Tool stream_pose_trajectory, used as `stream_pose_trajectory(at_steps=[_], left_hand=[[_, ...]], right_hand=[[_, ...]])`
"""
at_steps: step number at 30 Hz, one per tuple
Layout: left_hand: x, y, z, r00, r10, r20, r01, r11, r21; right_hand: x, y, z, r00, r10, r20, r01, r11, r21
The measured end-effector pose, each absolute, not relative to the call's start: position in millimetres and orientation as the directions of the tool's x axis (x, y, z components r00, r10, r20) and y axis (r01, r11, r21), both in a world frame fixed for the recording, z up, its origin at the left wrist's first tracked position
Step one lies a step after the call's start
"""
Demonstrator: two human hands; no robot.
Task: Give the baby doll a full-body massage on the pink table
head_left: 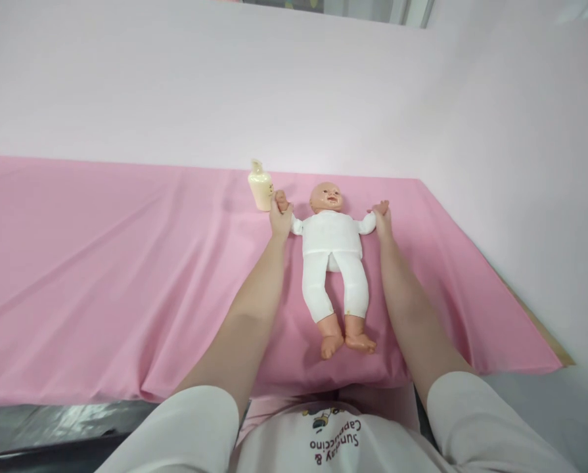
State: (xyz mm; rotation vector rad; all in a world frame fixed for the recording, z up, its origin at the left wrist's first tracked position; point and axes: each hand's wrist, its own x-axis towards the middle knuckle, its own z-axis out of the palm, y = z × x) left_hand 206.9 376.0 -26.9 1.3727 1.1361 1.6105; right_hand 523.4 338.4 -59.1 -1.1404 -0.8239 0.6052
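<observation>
A baby doll [332, 243] in a white suit lies on its back on the pink sheet [101, 276], head away from me and feet toward me. My left hand [279, 217] holds the doll's outstretched arm on the left side. On the other side, my right hand [383, 220] grips the doll's other arm at the wrist. Both of the doll's arms are spread out sideways.
A small cream-coloured bottle [261, 186] stands upright just beyond my left hand, close to the doll's hand. The pink sheet's right edge [520, 328] runs diagonally over a wooden table corner. A pale pink wall rises behind. Dark plastic lies at the near left.
</observation>
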Motion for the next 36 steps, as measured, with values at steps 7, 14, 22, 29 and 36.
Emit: stream_pose_trajectory(at_steps=[7,14,22,29,36], left_hand=[[220.2,368.5,-26.5,-0.018,0.918,0.397,0.240,-0.381,0.893],[214.2,366.4,-36.8,-0.081,0.977,0.198,0.212,-0.177,0.961],[196.7,350.3,-41.2,0.297,0.753,0.587,0.229,-0.653,0.722],[199.3,358.5,-49.2,0.474,0.652,0.592,0.364,-0.757,0.543],[198.6,350.0,-44.4,0.382,0.741,0.553,0.379,-0.671,0.637]], right_hand=[[506.3,327.6,-53.4,0.308,0.879,0.363,0.246,0.296,-0.923],[491.1,305.7,-40.4,0.141,0.887,0.439,0.341,0.373,-0.863],[489.3,291.1,-43.8,-0.009,0.858,0.514,0.540,0.437,-0.719],[488.2,297.9,-49.7,-0.089,0.782,0.617,0.630,0.524,-0.573],[489.4,290.0,-47.2,-0.009,0.840,0.543,0.574,0.448,-0.685]])
